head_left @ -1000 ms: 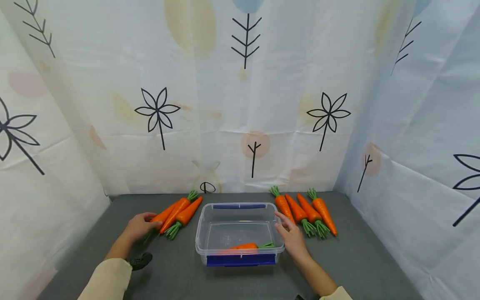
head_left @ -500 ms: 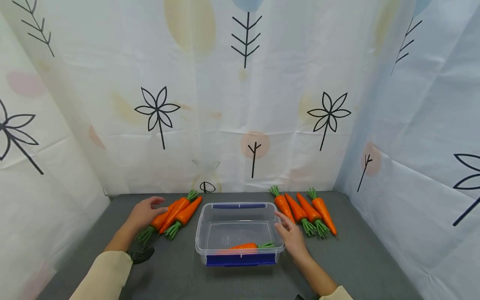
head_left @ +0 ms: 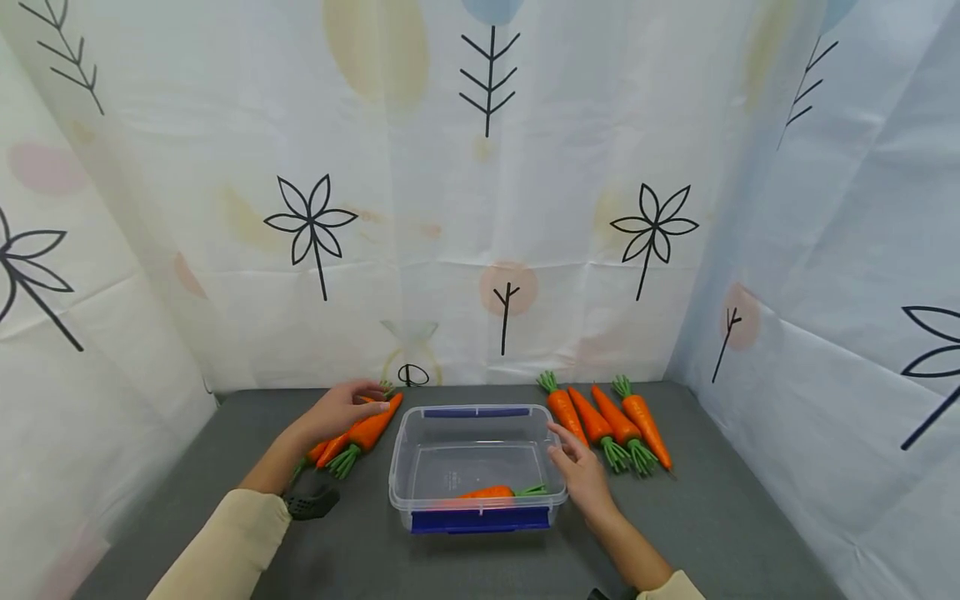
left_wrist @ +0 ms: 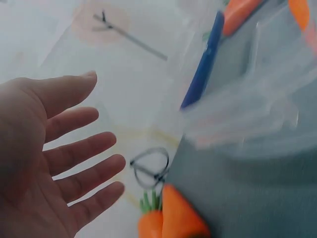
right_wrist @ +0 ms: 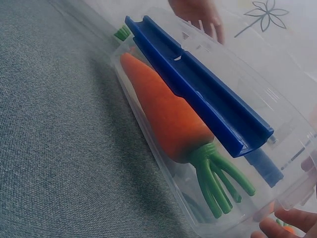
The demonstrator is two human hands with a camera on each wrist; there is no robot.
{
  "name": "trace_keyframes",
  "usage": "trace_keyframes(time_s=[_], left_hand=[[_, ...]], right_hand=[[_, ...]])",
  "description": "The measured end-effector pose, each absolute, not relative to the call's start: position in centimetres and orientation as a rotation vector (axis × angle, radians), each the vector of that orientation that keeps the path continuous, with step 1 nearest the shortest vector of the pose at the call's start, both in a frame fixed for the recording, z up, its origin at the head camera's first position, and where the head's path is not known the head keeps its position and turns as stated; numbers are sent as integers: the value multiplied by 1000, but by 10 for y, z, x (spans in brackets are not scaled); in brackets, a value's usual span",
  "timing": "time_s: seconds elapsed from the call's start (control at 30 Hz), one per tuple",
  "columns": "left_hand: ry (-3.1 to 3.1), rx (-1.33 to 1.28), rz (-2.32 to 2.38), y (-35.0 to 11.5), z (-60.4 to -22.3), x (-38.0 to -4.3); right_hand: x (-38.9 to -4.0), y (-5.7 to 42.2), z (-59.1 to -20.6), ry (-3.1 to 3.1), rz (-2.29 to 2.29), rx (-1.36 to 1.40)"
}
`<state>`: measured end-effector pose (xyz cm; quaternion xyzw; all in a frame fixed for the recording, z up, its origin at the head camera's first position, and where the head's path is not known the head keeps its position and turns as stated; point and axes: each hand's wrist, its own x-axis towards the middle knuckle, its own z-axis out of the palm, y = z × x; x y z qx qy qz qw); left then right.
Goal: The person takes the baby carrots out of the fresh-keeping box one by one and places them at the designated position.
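My left hand (head_left: pixel 339 414) hovers over the left group of orange carrots (head_left: pixel 372 431) with green tops, covering part of them. Its fingers are spread and relaxed in the left wrist view, with nothing between them. In the middle stands a clear plastic box (head_left: pixel 480 411) with blue clips, lidless. One carrot (head_left: pixel 487 492) lies inside along its near wall, and the right wrist view shows its green stems (right_wrist: pixel 215 186) up close. At the box's right rim rests my right hand (head_left: pixel 587 477), thumb and fingers lightly touching the edge.
Several more carrots (head_left: pixel 643 421) lie side by side right of the box, tops pointing in differing directions. A grey cloth (head_left: pixel 337 558) covers the table. White printed curtains (head_left: pixel 480 208) enclose the back and both sides.
My left hand has lifted off the leftmost carrot and moved right and away from me, over the other carrots of that group. The right hand and box have stayed in place.
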<state>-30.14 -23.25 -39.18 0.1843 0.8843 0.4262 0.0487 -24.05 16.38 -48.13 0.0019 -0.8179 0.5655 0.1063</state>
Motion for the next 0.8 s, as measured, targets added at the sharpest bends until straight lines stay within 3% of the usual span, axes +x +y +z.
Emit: trace_keyframes(time_s=[0.4, 0.8], left_hand=[[2511, 814, 1315, -170, -393, -299], [2163, 690, 1118, -127, -405, -296]], right_hand=[[-241, 163, -482, -2396, 1666, 13], [-239, 162, -481, -2399, 1668, 14]])
